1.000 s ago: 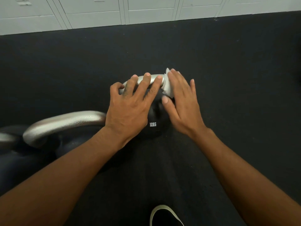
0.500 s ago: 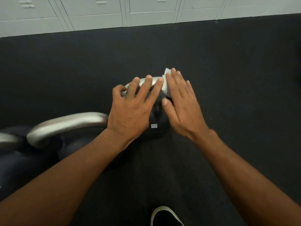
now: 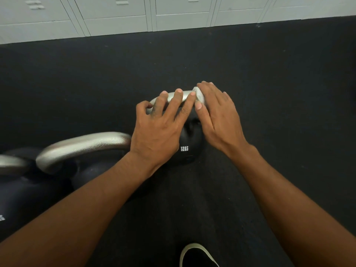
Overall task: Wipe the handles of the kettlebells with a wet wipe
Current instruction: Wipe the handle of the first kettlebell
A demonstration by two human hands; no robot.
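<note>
Three kettlebells on the floor (image 3: pixel 269 93): 12KG kettlebell (image 3: pixel 185 151) centre, second kettlebell (image 3: pixel 84 145) and third kettlebell (image 3: pixel 11 164) left. Across the 12KG handle (image 3: pixel 172 97), left hand (image 3: pixel 159 130), fingers straight and spread. At its right end, one wet wipe (image 3: pixel 199 96), clasped between right hand (image 3: pixel 219 120) thumb and fingers.

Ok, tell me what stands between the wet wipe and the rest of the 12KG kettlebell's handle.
The left hand does: its fingers lie across the top of the handle, the index fingertip right beside the wet wipe that the right hand holds at the handle's right end. Nothing else visible blocks that stretch.
</note>
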